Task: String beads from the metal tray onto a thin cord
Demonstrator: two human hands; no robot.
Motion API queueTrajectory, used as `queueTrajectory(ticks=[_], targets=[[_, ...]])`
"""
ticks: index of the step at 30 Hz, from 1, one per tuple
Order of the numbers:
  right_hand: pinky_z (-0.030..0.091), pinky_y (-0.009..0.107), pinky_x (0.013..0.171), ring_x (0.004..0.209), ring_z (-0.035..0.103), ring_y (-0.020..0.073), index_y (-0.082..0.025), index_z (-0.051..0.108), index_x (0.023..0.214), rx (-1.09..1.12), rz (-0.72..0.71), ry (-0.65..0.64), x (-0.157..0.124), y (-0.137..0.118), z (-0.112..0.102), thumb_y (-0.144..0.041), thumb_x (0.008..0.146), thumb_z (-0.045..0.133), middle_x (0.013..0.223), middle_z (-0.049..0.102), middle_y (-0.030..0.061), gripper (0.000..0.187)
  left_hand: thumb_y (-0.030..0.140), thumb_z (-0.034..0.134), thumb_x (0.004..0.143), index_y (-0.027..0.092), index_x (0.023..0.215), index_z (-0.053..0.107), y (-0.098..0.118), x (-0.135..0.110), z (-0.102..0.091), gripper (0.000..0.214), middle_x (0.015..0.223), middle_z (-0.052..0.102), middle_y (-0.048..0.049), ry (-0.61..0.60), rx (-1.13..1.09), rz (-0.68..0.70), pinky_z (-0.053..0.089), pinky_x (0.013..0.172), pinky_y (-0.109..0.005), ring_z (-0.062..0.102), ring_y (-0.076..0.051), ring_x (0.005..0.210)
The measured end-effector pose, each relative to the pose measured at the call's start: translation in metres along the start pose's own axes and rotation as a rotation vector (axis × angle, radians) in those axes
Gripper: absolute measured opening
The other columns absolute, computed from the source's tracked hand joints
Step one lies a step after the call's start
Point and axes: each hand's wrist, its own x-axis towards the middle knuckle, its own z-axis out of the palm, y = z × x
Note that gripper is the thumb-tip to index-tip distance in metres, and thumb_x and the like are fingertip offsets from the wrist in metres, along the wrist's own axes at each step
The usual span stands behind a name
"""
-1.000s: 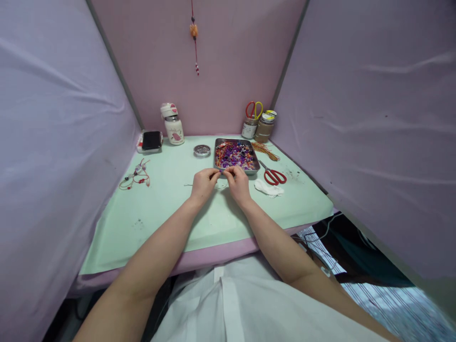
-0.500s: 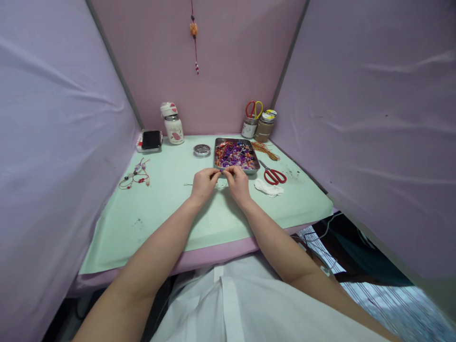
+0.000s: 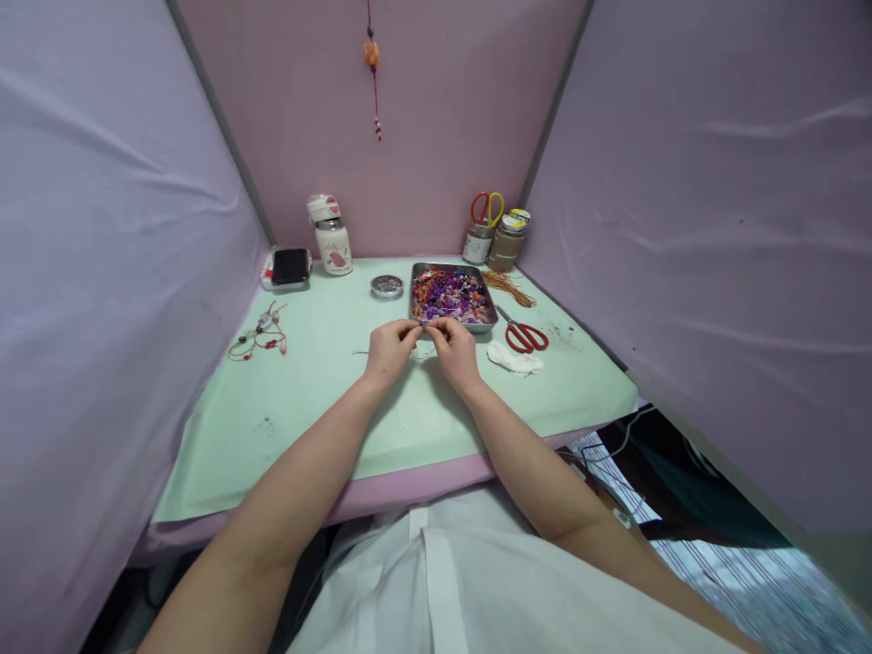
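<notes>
My left hand [image 3: 390, 352] and my right hand [image 3: 455, 351] meet fingertip to fingertip just in front of a metal tray [image 3: 486, 325] filled with purple and orange beads. Both hands are closed in a pinch on a thin pale thread [image 3: 361, 353] that trails left over the green table mat [image 3: 327, 409]. What sits between the fingertips is too small to make out.
Red scissors [image 3: 523, 336] and a white wad [image 3: 515, 361] lie right of the tray. A round tin [image 3: 386, 287], a white jar [image 3: 332, 245], a phone [image 3: 290, 267], two jars [image 3: 494, 242] and beaded strings [image 3: 260, 338] sit around. Purple cloth walls enclose the table.
</notes>
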Motion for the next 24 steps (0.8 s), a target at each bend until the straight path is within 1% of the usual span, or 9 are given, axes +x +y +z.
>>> queueTrajectory(ticks=[3, 8, 12, 18, 24], targets=[[0.045, 0.030, 0.072, 0.075, 0.058, 0.0175, -0.019, 0.062, 0.079, 0.018, 0.017, -0.015, 0.0009, 0.0010, 0.0004, -0.034, 0.084, 0.052, 0.080, 0.066, 0.0038, 0.019, 0.032, 0.061, 0.077, 0.015, 0.080, 0.073, 0.0003, 0.0016, -0.0003, 0.020, 0.061, 0.064, -0.0011, 0.007, -0.101, -0.069, 0.044, 0.062, -0.026, 0.056, -0.013, 0.057], [0.045, 0.030, 0.070, 0.074, 0.057, 0.0173, -0.019, 0.062, 0.078, 0.054, 0.052, -0.032, 0.0021, 0.0030, 0.0008, -0.035, 0.083, 0.053, 0.079, 0.066, 0.0035, 0.018, 0.035, 0.064, 0.075, 0.015, 0.079, 0.072, 0.0018, 0.0023, 0.0000, 0.023, 0.059, 0.062, -0.0006, 0.011, -0.199, -0.082, 0.044, 0.060, -0.026, 0.055, -0.013, 0.057], [0.045, 0.030, 0.071, 0.073, 0.057, 0.0171, -0.019, 0.062, 0.078, 0.047, 0.042, -0.037, 0.0014, 0.0027, 0.0006, -0.034, 0.082, 0.053, 0.078, 0.066, 0.0038, 0.018, 0.036, 0.063, 0.075, 0.014, 0.080, 0.072, -0.0003, 0.0027, 0.0007, 0.024, 0.058, 0.061, -0.0009, -0.014, -0.220, -0.088, 0.043, 0.060, -0.026, 0.054, -0.013, 0.057], [0.045, 0.030, 0.071, 0.072, 0.057, 0.0171, -0.020, 0.061, 0.077, 0.031, 0.048, -0.045, 0.0008, 0.0023, 0.0009, -0.035, 0.083, 0.053, 0.077, 0.066, 0.0033, 0.018, 0.034, 0.061, 0.075, 0.015, 0.079, 0.069, -0.0066, 0.0048, 0.0015, 0.021, 0.062, 0.062, -0.0014, -0.042, -0.196, -0.048, 0.044, 0.061, -0.026, 0.055, -0.013, 0.059], [0.044, 0.031, 0.072, 0.074, 0.057, 0.0171, -0.020, 0.062, 0.078, -0.002, -0.022, -0.042, 0.0004, 0.0025, 0.0008, -0.033, 0.084, 0.052, 0.079, 0.065, 0.0036, 0.017, 0.032, 0.059, 0.074, 0.016, 0.077, 0.068, -0.0072, 0.0055, 0.0021, 0.019, 0.062, 0.062, -0.0011, -0.042, -0.182, -0.057, 0.043, 0.061, -0.026, 0.055, -0.013, 0.059]])
